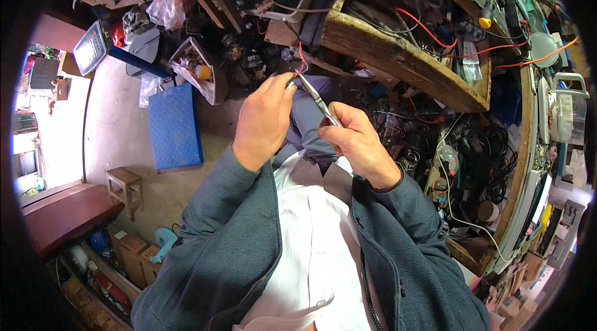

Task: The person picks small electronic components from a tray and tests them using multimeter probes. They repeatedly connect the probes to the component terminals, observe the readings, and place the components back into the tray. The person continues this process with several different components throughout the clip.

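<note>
My left hand is raised in front of my lap, its fingers pinched on the end of a thin red wire. A small dark piece shows at these fingertips, too small to name. My right hand is closed around a slim silver pliers-like tool. The tool slants up and left, and its narrow tip meets the wire beside my left fingertips. Whether the jaws grip the wire cannot be made out. Both hands are above my grey trousers.
Ahead on the right stands a worn wooden drawer with wires over it. Tangled black cables lie below. On the left are a blue flat platform scale, a box of odds and ends and a small wooden stool.
</note>
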Motion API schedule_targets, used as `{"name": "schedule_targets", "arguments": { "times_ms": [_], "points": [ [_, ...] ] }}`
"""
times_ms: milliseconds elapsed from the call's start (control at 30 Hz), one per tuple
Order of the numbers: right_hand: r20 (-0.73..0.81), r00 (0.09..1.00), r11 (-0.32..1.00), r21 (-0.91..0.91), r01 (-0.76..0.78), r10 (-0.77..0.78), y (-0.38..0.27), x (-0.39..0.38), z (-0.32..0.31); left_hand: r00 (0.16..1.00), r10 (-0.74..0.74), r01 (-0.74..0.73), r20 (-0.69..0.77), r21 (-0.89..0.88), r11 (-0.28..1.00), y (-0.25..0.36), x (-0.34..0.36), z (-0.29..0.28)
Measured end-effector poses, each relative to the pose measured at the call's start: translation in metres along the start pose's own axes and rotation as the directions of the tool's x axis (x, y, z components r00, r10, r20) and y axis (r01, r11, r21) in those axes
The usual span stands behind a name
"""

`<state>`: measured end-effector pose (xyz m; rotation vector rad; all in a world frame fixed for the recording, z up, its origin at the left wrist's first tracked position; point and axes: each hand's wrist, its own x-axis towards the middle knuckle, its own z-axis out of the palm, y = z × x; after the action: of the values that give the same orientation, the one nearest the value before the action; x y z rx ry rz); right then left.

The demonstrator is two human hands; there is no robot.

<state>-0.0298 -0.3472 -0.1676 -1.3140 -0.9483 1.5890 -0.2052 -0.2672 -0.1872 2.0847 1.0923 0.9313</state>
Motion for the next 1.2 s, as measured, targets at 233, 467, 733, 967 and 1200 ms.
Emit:
{"name": "schedule_targets", "arguments": {
  "times_ms": [233, 467, 733, 967, 1200],
  "points": [
    [-0.161, 0.986, 1.0, 0.006, -0.028, 0.028, -0.02, 0.006, -0.045, 0.981, -0.141, 0.158, 0.133, -0.127, 0.979, 0.003, -0.016, 0.002],
    [-0.031, 0.997, 0.894, -0.445, 0.052, -0.074, -0.004, 0.004, -0.046, 0.907, -0.379, 0.421, 0.184, -0.373, 0.827, 0.002, -0.011, -0.007],
    [0.185, 0.982, 0.945, -0.325, 0.017, 0.046, -0.007, -0.009, -0.029, 0.916, -0.35, 0.402, 0.198, -0.464, 0.789, -0.004, -0.01, -0.005],
    [0.208, 0.976, 0.947, -0.321, 0.01, 0.06, -0.004, -0.005, -0.029, 0.925, -0.288, 0.37, 0.248, -0.41, 0.834, -0.002, -0.01, -0.013],
    [0.235, 0.971, 0.943, -0.329, 0.047, 0.034, -0.001, -0.004, -0.031, 0.937, -0.17, 0.268, 0.304, -0.316, 0.91, -0.002, -0.007, -0.02]
  ]
}}
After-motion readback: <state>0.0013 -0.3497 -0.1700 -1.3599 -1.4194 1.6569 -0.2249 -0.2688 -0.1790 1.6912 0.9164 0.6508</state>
